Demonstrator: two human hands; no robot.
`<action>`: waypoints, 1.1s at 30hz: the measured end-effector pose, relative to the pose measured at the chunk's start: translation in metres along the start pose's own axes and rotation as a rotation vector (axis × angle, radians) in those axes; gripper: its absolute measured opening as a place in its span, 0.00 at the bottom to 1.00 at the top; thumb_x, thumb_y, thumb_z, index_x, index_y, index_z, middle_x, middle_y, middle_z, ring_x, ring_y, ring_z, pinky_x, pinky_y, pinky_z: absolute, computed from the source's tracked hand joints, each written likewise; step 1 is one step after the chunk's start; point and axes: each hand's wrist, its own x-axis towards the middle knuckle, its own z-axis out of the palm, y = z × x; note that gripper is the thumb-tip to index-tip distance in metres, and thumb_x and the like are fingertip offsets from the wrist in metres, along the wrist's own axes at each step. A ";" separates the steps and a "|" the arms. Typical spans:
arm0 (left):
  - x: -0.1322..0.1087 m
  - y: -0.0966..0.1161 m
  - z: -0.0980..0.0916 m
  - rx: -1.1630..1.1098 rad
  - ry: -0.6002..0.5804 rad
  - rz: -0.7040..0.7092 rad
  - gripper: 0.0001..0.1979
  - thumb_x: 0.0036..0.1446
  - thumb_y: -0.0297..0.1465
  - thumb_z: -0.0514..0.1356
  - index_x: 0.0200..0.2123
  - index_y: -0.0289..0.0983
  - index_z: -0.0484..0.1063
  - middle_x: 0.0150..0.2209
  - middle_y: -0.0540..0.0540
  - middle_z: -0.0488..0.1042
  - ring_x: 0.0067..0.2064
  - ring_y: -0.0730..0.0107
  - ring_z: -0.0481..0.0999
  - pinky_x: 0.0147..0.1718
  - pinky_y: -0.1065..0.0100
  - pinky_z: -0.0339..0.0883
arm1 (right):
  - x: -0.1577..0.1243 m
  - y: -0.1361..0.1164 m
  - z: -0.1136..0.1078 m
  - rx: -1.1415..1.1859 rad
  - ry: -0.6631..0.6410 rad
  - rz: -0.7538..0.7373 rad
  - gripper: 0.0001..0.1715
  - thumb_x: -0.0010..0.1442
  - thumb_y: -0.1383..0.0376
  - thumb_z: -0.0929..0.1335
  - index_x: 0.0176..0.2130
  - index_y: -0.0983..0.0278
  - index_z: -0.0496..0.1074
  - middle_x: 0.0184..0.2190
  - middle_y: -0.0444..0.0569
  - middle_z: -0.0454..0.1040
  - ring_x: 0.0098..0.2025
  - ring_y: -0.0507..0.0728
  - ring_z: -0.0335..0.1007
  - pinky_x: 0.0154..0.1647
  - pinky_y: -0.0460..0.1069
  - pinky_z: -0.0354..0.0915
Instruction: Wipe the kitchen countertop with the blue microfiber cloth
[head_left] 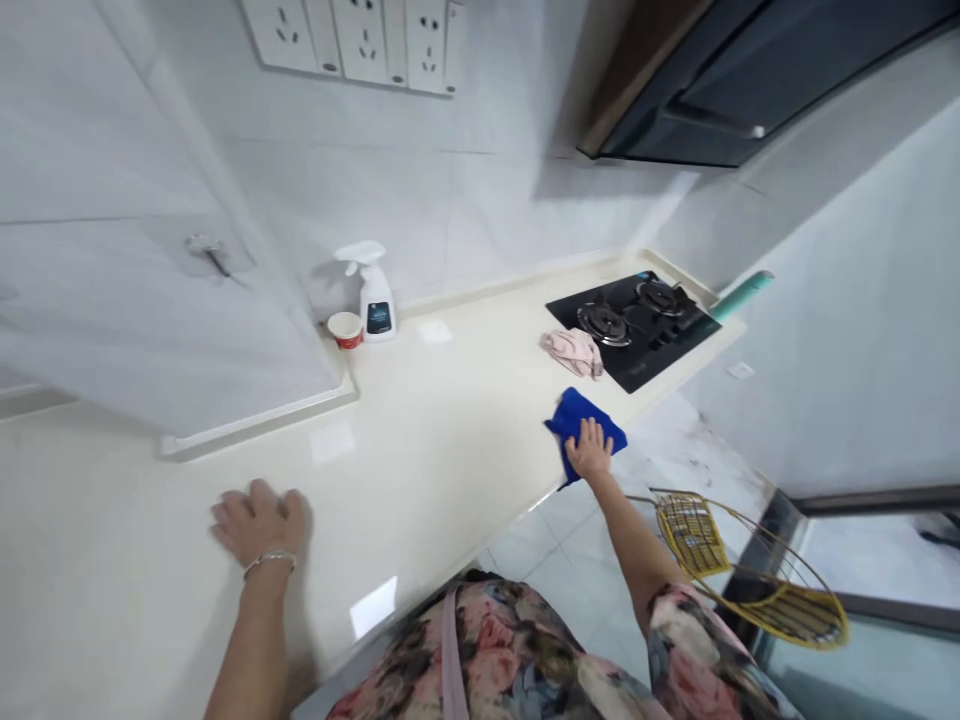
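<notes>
Under my right hand (589,452) lies a blue cloth (576,408), pressed flat on the cream countertop (457,430) near its front edge. The fingers of that hand are stretched out over the cloth, not wrapped round it. My left hand (259,522), with a bracelet at the wrist, rests on the counter at the left, fingers spread and nothing in them. A crumpled pink cloth (573,353) lies beyond the blue one, against the near left edge of the black gas stove (637,325).
A white spray bottle (376,295) and a small red-and-white cup (345,329) stand by the back wall. Sockets (360,40) are above them. A dark range hood (690,90) overhangs the stove side. On the floor at the right is a yellow woven chair (694,535).
</notes>
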 end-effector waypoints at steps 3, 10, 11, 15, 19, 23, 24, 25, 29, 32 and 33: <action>-0.014 -0.014 0.007 -0.040 0.112 -0.157 0.37 0.70 0.43 0.43 0.70 0.19 0.52 0.73 0.15 0.38 0.75 0.24 0.36 0.68 0.31 0.38 | 0.002 -0.009 0.013 -0.044 0.069 0.048 0.42 0.66 0.61 0.55 0.72 0.79 0.53 0.73 0.75 0.51 0.75 0.78 0.48 0.66 0.81 0.51; -0.023 -0.008 0.021 0.044 0.150 -0.203 0.40 0.70 0.46 0.40 0.73 0.21 0.48 0.75 0.19 0.38 0.77 0.36 0.31 0.73 0.40 0.31 | -0.030 -0.120 0.031 -0.123 0.094 -0.442 0.43 0.65 0.60 0.57 0.73 0.76 0.53 0.76 0.65 0.47 0.77 0.73 0.42 0.74 0.73 0.43; -0.023 -0.007 0.021 0.048 0.159 -0.200 0.40 0.70 0.46 0.40 0.73 0.21 0.49 0.75 0.19 0.39 0.77 0.36 0.31 0.73 0.40 0.32 | -0.024 -0.136 0.029 -0.114 0.071 -0.504 0.43 0.65 0.59 0.57 0.74 0.74 0.52 0.76 0.63 0.46 0.77 0.72 0.40 0.75 0.71 0.42; -0.025 -0.005 0.018 0.070 0.187 -0.208 0.39 0.70 0.45 0.40 0.73 0.22 0.50 0.75 0.20 0.40 0.77 0.37 0.33 0.72 0.39 0.35 | 0.032 -0.186 0.022 -0.082 0.008 -0.677 0.45 0.64 0.57 0.59 0.74 0.73 0.50 0.77 0.60 0.44 0.78 0.70 0.36 0.76 0.69 0.37; -0.022 -0.011 0.019 0.093 0.157 -0.232 0.39 0.69 0.45 0.40 0.72 0.23 0.52 0.74 0.20 0.42 0.77 0.38 0.34 0.73 0.41 0.34 | 0.099 -0.222 0.023 -0.082 0.007 -0.780 0.45 0.64 0.58 0.58 0.74 0.71 0.50 0.77 0.57 0.45 0.78 0.68 0.37 0.76 0.67 0.36; -0.019 -0.020 0.023 0.104 0.165 -0.234 0.41 0.69 0.49 0.39 0.73 0.25 0.52 0.74 0.21 0.43 0.77 0.39 0.35 0.73 0.43 0.34 | 0.149 -0.270 0.029 -0.071 0.028 -0.784 0.44 0.65 0.57 0.58 0.74 0.72 0.50 0.77 0.59 0.45 0.77 0.68 0.38 0.76 0.67 0.37; -0.019 -0.022 0.024 0.107 0.169 -0.234 0.42 0.68 0.50 0.39 0.73 0.25 0.52 0.74 0.22 0.44 0.77 0.39 0.36 0.73 0.43 0.34 | 0.159 -0.283 0.030 -0.072 0.034 -0.780 0.45 0.65 0.56 0.58 0.74 0.72 0.49 0.77 0.59 0.45 0.77 0.69 0.38 0.75 0.68 0.38; -0.018 -0.023 0.024 0.111 0.173 -0.235 0.42 0.68 0.51 0.39 0.73 0.25 0.52 0.74 0.22 0.44 0.77 0.39 0.36 0.73 0.43 0.35 | 0.169 -0.297 0.031 -0.076 0.041 -0.775 0.45 0.66 0.56 0.58 0.74 0.72 0.49 0.77 0.60 0.45 0.77 0.69 0.37 0.75 0.68 0.38; -0.018 -0.026 0.024 0.118 0.187 -0.227 0.44 0.67 0.52 0.39 0.72 0.23 0.54 0.74 0.21 0.46 0.77 0.39 0.37 0.73 0.42 0.36 | 0.202 -0.346 0.034 -0.065 0.049 -0.754 0.44 0.66 0.56 0.57 0.74 0.74 0.50 0.76 0.64 0.46 0.76 0.72 0.38 0.74 0.70 0.41; -0.018 -0.026 0.025 0.117 0.195 -0.228 0.44 0.67 0.52 0.39 0.72 0.23 0.55 0.73 0.21 0.47 0.77 0.39 0.38 0.73 0.41 0.37 | 0.212 -0.376 0.035 -0.014 0.069 -0.685 0.44 0.65 0.57 0.58 0.72 0.77 0.52 0.74 0.69 0.50 0.75 0.75 0.42 0.72 0.73 0.43; -0.018 -0.027 0.026 0.118 0.197 -0.228 0.43 0.67 0.51 0.39 0.72 0.23 0.55 0.73 0.21 0.47 0.77 0.39 0.39 0.73 0.41 0.37 | 0.212 -0.383 0.036 -0.004 0.078 -0.650 0.44 0.65 0.57 0.58 0.72 0.79 0.53 0.73 0.71 0.51 0.75 0.76 0.43 0.71 0.75 0.44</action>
